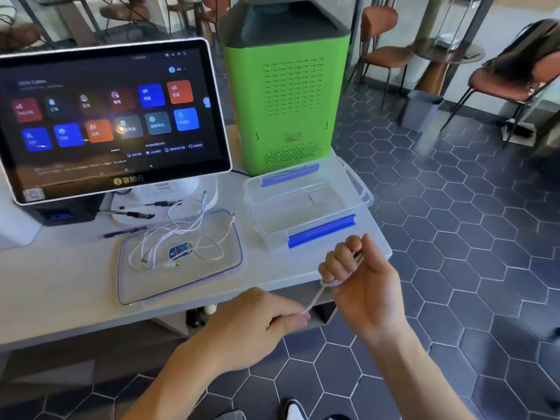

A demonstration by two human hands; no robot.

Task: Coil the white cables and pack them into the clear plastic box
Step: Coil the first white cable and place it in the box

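Note:
My right hand (360,274) holds a small coil of white cable (328,282), its fingers curled round the loops, just off the table's front right corner. A short stretch of that cable runs down to my left hand (260,319), which pinches it between thumb and fingers. The clear plastic box (357,189) with blue clips stands open on the table behind my right hand, and nothing shows inside it. Its clear lid (181,286) lies flat to the left. Loose white cables (181,237) lie tangled on the lid.
A touchscreen terminal (112,116) stands at the back left, a green machine (288,86) behind the box. Black pens (130,213) lie by the terminal's base. Beyond the table edge (272,294) is tiled floor with chairs (515,80) and a grey bin (422,110).

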